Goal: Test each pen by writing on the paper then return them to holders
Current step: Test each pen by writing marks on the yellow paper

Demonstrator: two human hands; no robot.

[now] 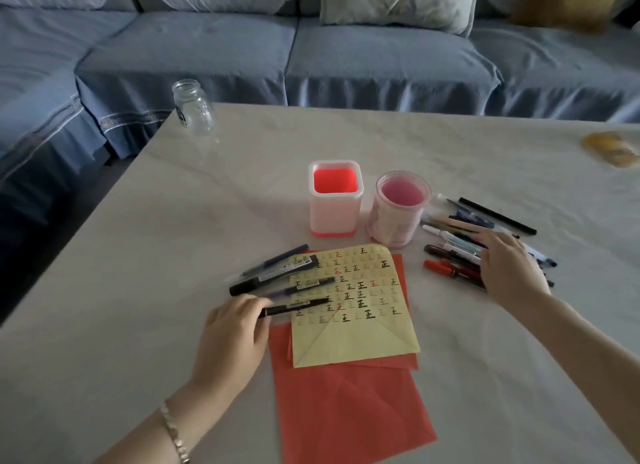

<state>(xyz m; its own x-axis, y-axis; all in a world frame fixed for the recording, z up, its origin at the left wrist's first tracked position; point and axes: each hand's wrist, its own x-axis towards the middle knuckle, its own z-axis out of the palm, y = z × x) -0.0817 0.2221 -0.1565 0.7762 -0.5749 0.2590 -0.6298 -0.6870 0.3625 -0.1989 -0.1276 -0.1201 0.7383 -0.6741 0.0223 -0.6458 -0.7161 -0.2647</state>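
A yellow paper [360, 339] covered in written marks lies on red sheets [346, 411] at the table's middle. My left hand [232, 339] pinches the end of a black pen [298, 307] lying across the paper's left edge. Several dark pens [273, 273] lie just beyond it. My right hand [509, 266] rests flat, fingers spread, on a pile of pens [453, 255] to the right. Behind the paper stand two holders with no pens in them: a square white one with a red inside [335, 200] and a round pink one [398, 210].
A clear glass jar [194, 106] stands at the table's far left corner. A yellow object [613, 148] lies at the far right edge. A blue sofa [346, 47] runs behind the table, with a pale cushion [398, 2] on it.
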